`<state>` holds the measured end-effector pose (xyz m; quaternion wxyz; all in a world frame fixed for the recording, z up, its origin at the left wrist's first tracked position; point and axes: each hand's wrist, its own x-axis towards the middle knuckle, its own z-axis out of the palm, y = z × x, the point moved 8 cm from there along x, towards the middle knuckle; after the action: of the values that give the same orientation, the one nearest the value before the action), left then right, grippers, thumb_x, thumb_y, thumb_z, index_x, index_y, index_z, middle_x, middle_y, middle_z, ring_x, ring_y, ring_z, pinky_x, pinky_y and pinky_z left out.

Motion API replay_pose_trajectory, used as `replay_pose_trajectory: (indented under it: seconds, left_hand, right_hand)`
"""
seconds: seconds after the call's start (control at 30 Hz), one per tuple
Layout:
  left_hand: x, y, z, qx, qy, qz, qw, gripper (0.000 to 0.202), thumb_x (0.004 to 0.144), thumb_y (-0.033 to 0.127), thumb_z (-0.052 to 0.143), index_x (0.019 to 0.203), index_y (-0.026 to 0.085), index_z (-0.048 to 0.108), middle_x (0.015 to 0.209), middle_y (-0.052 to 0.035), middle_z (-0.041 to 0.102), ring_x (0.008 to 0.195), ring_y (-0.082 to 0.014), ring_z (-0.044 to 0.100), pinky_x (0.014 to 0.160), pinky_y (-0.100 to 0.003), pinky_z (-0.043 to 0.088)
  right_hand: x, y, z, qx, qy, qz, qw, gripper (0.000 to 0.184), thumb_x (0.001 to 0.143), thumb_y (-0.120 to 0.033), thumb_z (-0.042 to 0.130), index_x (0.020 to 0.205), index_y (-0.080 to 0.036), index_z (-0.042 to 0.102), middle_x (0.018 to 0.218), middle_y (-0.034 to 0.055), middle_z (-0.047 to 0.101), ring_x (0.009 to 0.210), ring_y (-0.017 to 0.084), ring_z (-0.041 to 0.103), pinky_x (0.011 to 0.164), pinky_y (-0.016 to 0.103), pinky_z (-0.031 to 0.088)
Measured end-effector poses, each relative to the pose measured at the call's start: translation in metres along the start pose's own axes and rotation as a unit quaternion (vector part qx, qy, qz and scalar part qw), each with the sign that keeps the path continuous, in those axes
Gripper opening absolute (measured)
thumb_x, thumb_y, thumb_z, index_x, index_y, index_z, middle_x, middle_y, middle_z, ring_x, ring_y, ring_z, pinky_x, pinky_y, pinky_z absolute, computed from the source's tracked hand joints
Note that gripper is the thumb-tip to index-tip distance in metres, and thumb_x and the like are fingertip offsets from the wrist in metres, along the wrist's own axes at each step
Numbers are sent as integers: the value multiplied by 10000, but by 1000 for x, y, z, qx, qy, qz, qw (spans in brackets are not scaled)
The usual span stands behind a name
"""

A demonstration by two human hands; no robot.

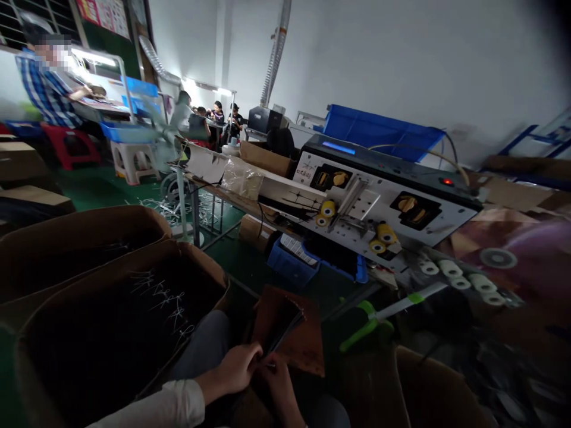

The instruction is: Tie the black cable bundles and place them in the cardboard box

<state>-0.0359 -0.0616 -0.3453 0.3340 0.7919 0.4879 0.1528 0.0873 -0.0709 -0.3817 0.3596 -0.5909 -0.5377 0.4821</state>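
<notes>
The left hand (pixel 236 370) and the right hand (pixel 280 386) sit low at near centre, their fingers (pixel 252 352) clenched in a pinch on a dark flat bundle (pixel 282 327) that lies against a brown cardboard sheet (pixel 307 345). The right fingertips are partly hidden. If that pinch loosens, the thin bundle could slip into the open cardboard box (pixel 134 261) of pale wires just left. Loose wires (pixel 165 208) strewn across the far floor could snag a foot. On the white wire-processing machine (pixel 446 220) at right, a panel label (pixel 300 173) is too small to read, as is a label (pixel 294 249) on the blue crate (pixel 289 267) beneath.
</notes>
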Motion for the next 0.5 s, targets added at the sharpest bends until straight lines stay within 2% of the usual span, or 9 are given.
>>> replay_pose_trajectory:
  seconds: [0.13,0.27,0.4,0.5]
  left_hand:
    - [9,-4,-2,2,-20,25,999,151,763,115,511,864,172,607,956,-61,650,897,-180,616,801,-266,461]
    - [14,-2,5,43,-52,57,996,129,798,176,501,843,177,622,920,-62,653,885,-198,621,793,-276,466]
    - [15,-10,15,57,-43,3,997,179,822,191,466,930,172,609,927,-71,656,858,-194,627,757,-268,467]
    - [14,-14,14,27,-14,-18,999,164,830,159,445,895,159,595,923,-76,660,863,-180,622,767,-259,463]
  right_hand:
    - [1,-14,-3,-44,-15,-26,999,75,702,-243,594,670,-175,592,680,20,619,699,183,580,673,256,422]
    - [-2,-27,-5,-141,-24,-72,987,88,756,-244,575,706,-186,619,699,30,638,697,190,600,650,256,413]
    - [-5,-31,-4,-222,10,-99,970,159,779,-167,514,806,-211,663,787,57,685,768,217,636,694,279,414]
    - [-5,-27,-1,-242,48,-111,963,158,819,-211,499,794,-218,654,790,76,679,762,222,628,695,289,413]
